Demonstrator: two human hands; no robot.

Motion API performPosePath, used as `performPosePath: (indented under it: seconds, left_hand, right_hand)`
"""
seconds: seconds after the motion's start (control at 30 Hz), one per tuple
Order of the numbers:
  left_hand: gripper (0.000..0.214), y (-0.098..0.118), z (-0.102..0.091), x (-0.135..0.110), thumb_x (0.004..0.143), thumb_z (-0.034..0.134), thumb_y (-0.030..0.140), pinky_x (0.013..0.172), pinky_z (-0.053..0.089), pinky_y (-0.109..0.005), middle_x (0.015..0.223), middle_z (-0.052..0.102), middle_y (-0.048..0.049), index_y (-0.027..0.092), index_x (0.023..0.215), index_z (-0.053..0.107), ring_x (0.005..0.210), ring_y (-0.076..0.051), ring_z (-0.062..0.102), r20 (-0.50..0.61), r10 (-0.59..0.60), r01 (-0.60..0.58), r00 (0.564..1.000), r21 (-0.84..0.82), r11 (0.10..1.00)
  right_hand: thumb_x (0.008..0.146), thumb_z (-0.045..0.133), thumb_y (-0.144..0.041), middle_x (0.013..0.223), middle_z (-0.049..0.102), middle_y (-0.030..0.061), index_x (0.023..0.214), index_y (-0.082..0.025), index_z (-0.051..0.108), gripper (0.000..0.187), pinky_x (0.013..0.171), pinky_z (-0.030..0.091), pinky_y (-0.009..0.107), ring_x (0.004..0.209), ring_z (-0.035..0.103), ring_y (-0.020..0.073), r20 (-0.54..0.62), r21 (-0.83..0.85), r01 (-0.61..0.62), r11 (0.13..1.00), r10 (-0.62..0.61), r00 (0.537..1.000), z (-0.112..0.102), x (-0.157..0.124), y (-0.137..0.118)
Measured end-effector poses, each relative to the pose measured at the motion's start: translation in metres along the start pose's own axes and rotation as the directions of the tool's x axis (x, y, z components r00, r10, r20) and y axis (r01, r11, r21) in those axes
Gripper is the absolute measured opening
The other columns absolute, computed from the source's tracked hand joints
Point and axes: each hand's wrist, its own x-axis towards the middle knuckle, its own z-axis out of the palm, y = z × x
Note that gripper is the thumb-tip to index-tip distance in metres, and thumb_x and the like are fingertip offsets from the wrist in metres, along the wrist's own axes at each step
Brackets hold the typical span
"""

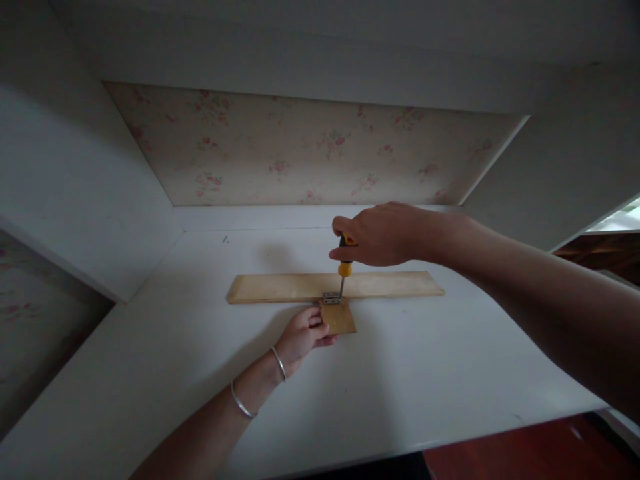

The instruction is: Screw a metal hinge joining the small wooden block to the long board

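My right hand (385,233) is wrapped round the handle of a yellow and black screwdriver (345,268), held upright. Its shaft runs down to the right end of a small metal hinge (331,298). The hinge sits where a long pale wooden board (280,287) meets a small square wooden piece (340,319). My left hand (305,330) grips the left side of that square piece, thumb and fingers closed on it. Whether the screwdriver's tip is seated in a screw is too small to make out.
The board lies across a white surface (425,360) with white panels (65,153) on the left and right. Behind it is floral wallpaper (320,150). A red surface (525,453) shows beyond the front edge at the lower right.
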Motion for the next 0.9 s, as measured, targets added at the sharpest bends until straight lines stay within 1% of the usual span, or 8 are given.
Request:
performPosePath:
  seconds: [0.1, 0.23, 0.3, 0.4, 0.47, 0.57, 0.73, 0.9]
  left_hand:
    - [0.028, -0.0006, -0.0006, 0.0004, 0.078, 0.056, 0.003, 0.072, 0.054, -0.029, 0.110, 0.062, -0.0169, 0.009, 0.106, 0.054, 0.077, -0.016, 0.066, 0.004, -0.005, 0.005, 1.000, 0.002, 1.000]
    - [0.028, -0.0007, -0.0008, 0.0006, 0.078, 0.057, 0.004, 0.073, 0.054, -0.029, 0.111, 0.062, -0.0171, 0.008, 0.106, 0.055, 0.077, -0.016, 0.066, 0.003, -0.008, 0.008, 1.000, 0.007, 1.000]
    - [0.028, -0.0003, -0.0004, 0.0004, 0.078, 0.056, 0.004, 0.072, 0.054, -0.029, 0.110, 0.062, -0.0171, 0.009, 0.106, 0.055, 0.076, -0.016, 0.066, 0.001, -0.007, 0.007, 1.000, 0.007, 1.000]
    - [0.028, -0.0001, 0.0000, 0.0002, 0.079, 0.056, 0.004, 0.071, 0.054, -0.029, 0.109, 0.063, -0.0166, 0.009, 0.106, 0.055, 0.075, -0.016, 0.066, 0.004, -0.003, 0.003, 1.000, 0.005, 1.000]
    - [0.028, 0.0000, 0.0000, 0.0002, 0.078, 0.056, 0.004, 0.072, 0.054, -0.029, 0.108, 0.063, -0.0164, 0.009, 0.106, 0.055, 0.076, -0.016, 0.066, 0.005, -0.005, 0.005, 1.000, 0.010, 1.000]
    - [0.028, -0.0001, -0.0003, 0.0002, 0.079, 0.056, 0.005, 0.072, 0.055, -0.029, 0.110, 0.063, -0.0162, 0.009, 0.106, 0.055, 0.077, -0.016, 0.066, 0.006, -0.008, 0.008, 1.000, 0.013, 1.000]
    - [0.028, -0.0011, -0.0008, 0.0002, 0.079, 0.056, 0.004, 0.071, 0.054, -0.029, 0.108, 0.063, -0.0158, 0.009, 0.107, 0.055, 0.076, -0.016, 0.066, 0.004, 0.005, -0.005, 1.000, 0.003, 1.000]
    - [0.028, -0.0033, -0.0019, 0.0015, 0.078, 0.058, 0.004, 0.072, 0.055, -0.030, 0.107, 0.063, -0.0157, 0.010, 0.105, 0.056, 0.076, -0.016, 0.066, 0.007, 0.013, -0.013, 1.000, -0.011, 1.000]
  right_hand:
    - [0.085, 0.040, -0.055, 0.098, 0.067, 0.0107, 0.123, -0.021, 0.046, 0.052, 0.061, 0.038, 0.031, 0.078, 0.062, 0.0226, 0.043, 0.098, 0.065, 0.993, -0.070, 0.997, 0.0000, -0.0013, -0.0012]
    - [0.085, 0.030, -0.063, 0.090, 0.066, 0.0164, 0.101, -0.016, 0.059, 0.057, 0.065, 0.038, 0.036, 0.083, 0.062, 0.0307, -0.043, -0.112, -0.028, 0.993, 0.023, 0.999, 0.0017, -0.0009, -0.0027]
    - [0.084, 0.030, -0.065, 0.091, 0.066, 0.0150, 0.107, -0.017, 0.057, 0.059, 0.065, 0.038, 0.036, 0.082, 0.062, 0.0303, -0.045, -0.086, -0.010, 0.996, 0.006, 0.999, 0.0027, -0.0005, -0.0019]
    - [0.086, 0.036, -0.057, 0.099, 0.066, 0.0110, 0.122, -0.021, 0.046, 0.052, 0.061, 0.037, 0.032, 0.079, 0.062, 0.0247, -0.012, 0.042, 0.062, 0.997, -0.062, 0.998, 0.0032, -0.0004, -0.0006]
    - [0.086, 0.037, -0.055, 0.097, 0.066, 0.0120, 0.119, -0.020, 0.048, 0.049, 0.061, 0.037, 0.032, 0.078, 0.062, 0.0250, -0.010, 0.011, 0.048, 0.999, -0.048, 0.999, 0.0030, 0.0000, -0.0013]
    - [0.085, 0.033, -0.062, 0.089, 0.066, 0.0153, 0.107, -0.018, 0.056, 0.055, 0.062, 0.037, 0.035, 0.081, 0.062, 0.0297, -0.042, -0.106, -0.030, 0.994, 0.026, 0.999, 0.0028, 0.0012, -0.0027]
    - [0.085, 0.036, -0.058, 0.095, 0.066, 0.0107, 0.123, -0.022, 0.046, 0.053, 0.062, 0.038, 0.032, 0.078, 0.062, 0.0242, 0.023, 0.051, 0.044, 0.998, -0.045, 0.999, 0.0033, 0.0014, -0.0007]
    - [0.084, 0.032, -0.063, 0.089, 0.066, 0.0162, 0.103, -0.017, 0.059, 0.057, 0.065, 0.039, 0.036, 0.082, 0.062, 0.0299, -0.027, -0.105, -0.048, 0.993, 0.045, 0.999, 0.0008, -0.0002, -0.0012]
